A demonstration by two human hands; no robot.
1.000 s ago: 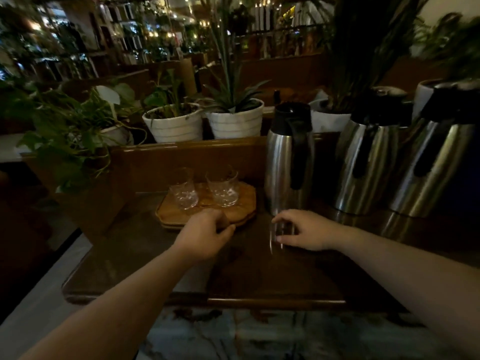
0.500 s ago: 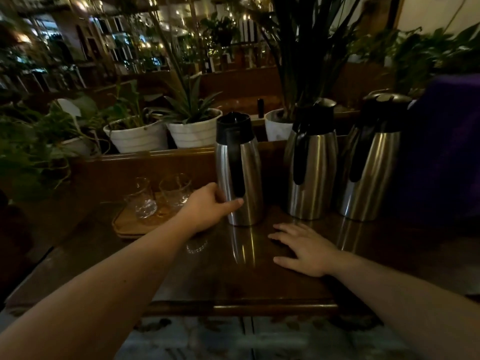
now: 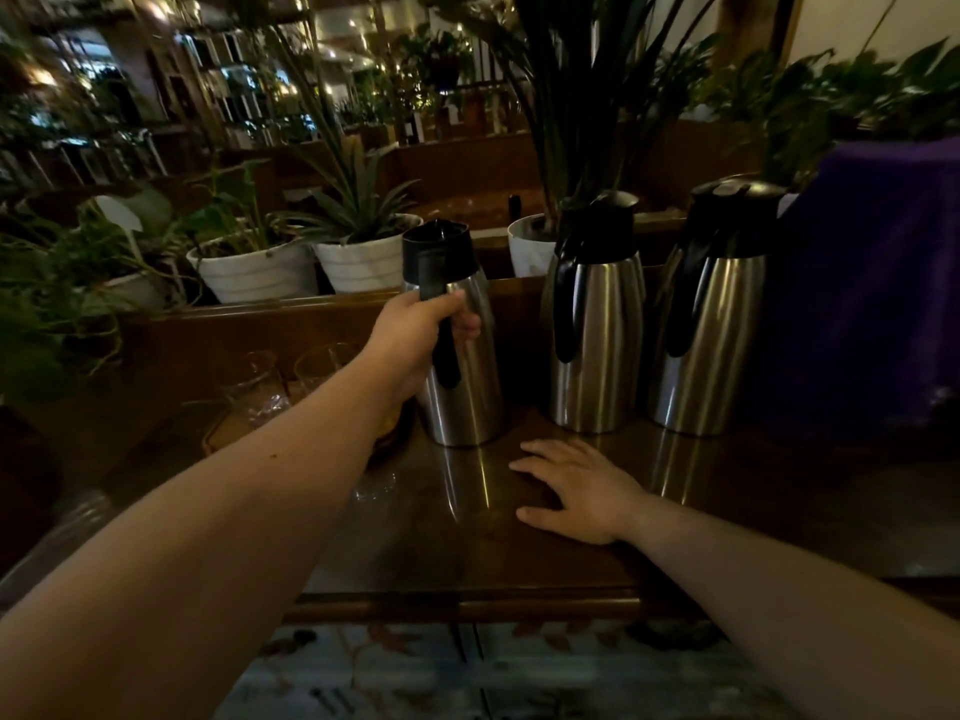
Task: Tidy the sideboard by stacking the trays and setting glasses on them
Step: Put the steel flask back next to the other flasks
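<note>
The left forearm [image 3: 291, 491] covers most of the wooden tray [image 3: 221, 433] and the lower parts of the two glasses [image 3: 260, 381] on it. Dim light hides the tray's edges. The left hand [image 3: 415, 340] covers part of the flask's handle [image 3: 444, 350]. Both arms run off the bottom edge.

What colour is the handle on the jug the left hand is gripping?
Black, like its lid; the jug body is brushed steel. The left hand grips the handle in the head view.

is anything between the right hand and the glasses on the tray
Yes. The left forearm crosses in front of the tray and its glasses, between them and the right hand flat on the sideboard.
</note>
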